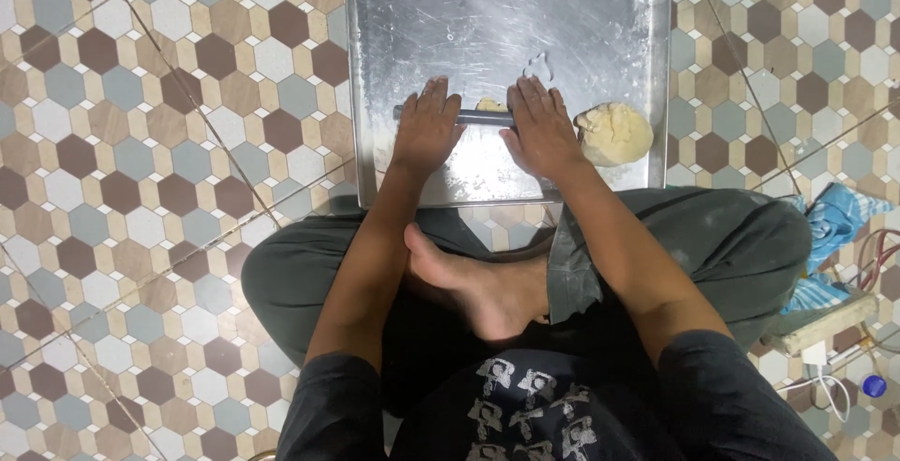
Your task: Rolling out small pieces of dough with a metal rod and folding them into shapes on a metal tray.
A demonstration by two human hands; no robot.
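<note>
Two hands flat on a thin grey rolling pin (486,117), head view. Left hand (425,130) and right hand (541,129) press palms down, fingers extended, not curled round it. Pin lies crosswise on the metal tray (506,11), over a small dough piece (489,104). Bigger dough lump (614,133) just beside right hand. Tray sits on hexagon-tiled floor (141,142).

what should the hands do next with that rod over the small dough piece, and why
Probably push the rolling rod forward across the small dough piece. The left hand and right hand lie flat on its two ends, and the piece peeks out beside the rod's middle on the metal tray, apart from the bigger dough lump.
</note>
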